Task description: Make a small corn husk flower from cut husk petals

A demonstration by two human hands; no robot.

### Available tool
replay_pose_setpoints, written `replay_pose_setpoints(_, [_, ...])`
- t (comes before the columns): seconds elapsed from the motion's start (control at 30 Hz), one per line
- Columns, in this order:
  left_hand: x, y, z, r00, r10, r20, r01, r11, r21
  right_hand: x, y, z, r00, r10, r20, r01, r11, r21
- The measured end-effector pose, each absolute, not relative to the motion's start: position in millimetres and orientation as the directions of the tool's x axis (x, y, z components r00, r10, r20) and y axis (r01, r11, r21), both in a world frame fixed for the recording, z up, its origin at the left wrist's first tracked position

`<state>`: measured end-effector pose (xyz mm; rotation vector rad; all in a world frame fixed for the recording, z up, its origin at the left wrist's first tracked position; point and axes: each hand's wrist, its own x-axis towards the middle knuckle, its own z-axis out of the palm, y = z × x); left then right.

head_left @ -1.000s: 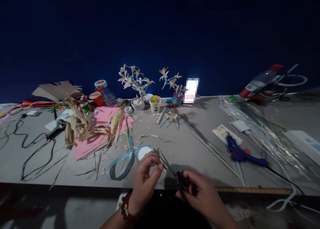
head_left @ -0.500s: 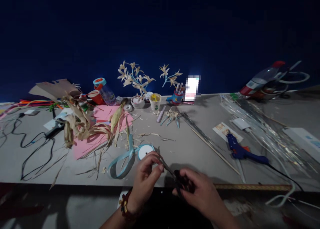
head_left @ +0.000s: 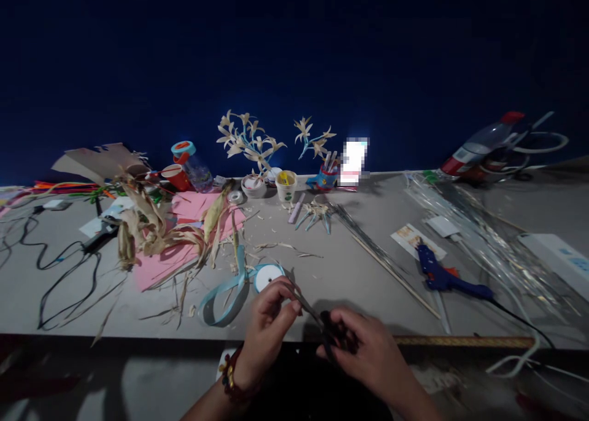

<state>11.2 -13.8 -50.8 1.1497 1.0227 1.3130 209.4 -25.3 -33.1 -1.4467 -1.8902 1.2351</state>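
Scissors (head_left: 327,338) in right hand (head_left: 368,347), just over the table's near edge; fingers wrapped round the dark handles, blades aimed up and left at the other hand's fingertips. Left hand (head_left: 269,323) has thumb and forefinger bent close together beside the blade tips; can't tell if it pinches something thin there, too dark and small. Beaded bracelet (head_left: 229,375) on left wrist.

Ribbon spool (head_left: 267,276), white centre, lies on the table (head_left: 345,274) just beyond left hand; loop of light blue ribbon (head_left: 211,301) runs off to its left. Dry scraps (head_left: 288,248) scattered farther back.

Left side: pale corn husks (head_left: 147,231) heaped on pink paper (head_left: 151,270), black cord (head_left: 43,304) looped near the front, red cup (head_left: 176,177) behind, next to a clear bottle (head_left: 199,174) with blue and orange lid.

Back row along dark blue wall (head_left: 294,53): big flower branch (head_left: 252,143), white bowl (head_left: 253,188), paper cup (head_left: 286,191), small flower branch (head_left: 313,140), blue pen holder (head_left: 327,178), bright blurred-out screen (head_left: 353,161). Small bunch with light blue stems (head_left: 316,213) lies in front of the pen holder.

Right side: thin wires (head_left: 363,237) and a stick (head_left: 409,292) slanting, blue glue gun (head_left: 435,274) by a printed card (head_left: 411,240), clear plastic wrap (head_left: 488,243), red-capped bottle (head_left: 483,143) leaning at back.
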Motion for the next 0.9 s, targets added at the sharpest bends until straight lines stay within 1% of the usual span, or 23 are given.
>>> replay_pose_setpoints(0.2, [11.9,-13.6,-48.6,0.051,0.995,0.090,-0.197,-0.079,0.977,210.0,-25.9,-32.5,-0.366,0.913,-0.178,0.511,0.038,-0.858])
replay_pose_setpoints(0.37, [12.6,-14.0,-46.1,0.029,0.997,0.073,-0.203,-0.066,0.977,208.9,-25.9,-28.2,-0.361,0.913,-0.191,0.515,0.025,-0.857])
replay_pose_setpoints(0.57, [12.3,-13.1,-47.3,0.035,0.997,0.074,-0.217,-0.065,0.974,210.4,-26.5,-31.1,-0.380,0.908,-0.174,0.483,0.035,-0.875])
replay_pose_setpoints(0.9, [13.0,-13.2,-45.1,0.062,0.994,0.090,-0.220,-0.074,0.973,210.9,-26.8,-34.8,-0.380,0.912,-0.155,0.483,0.052,-0.874])
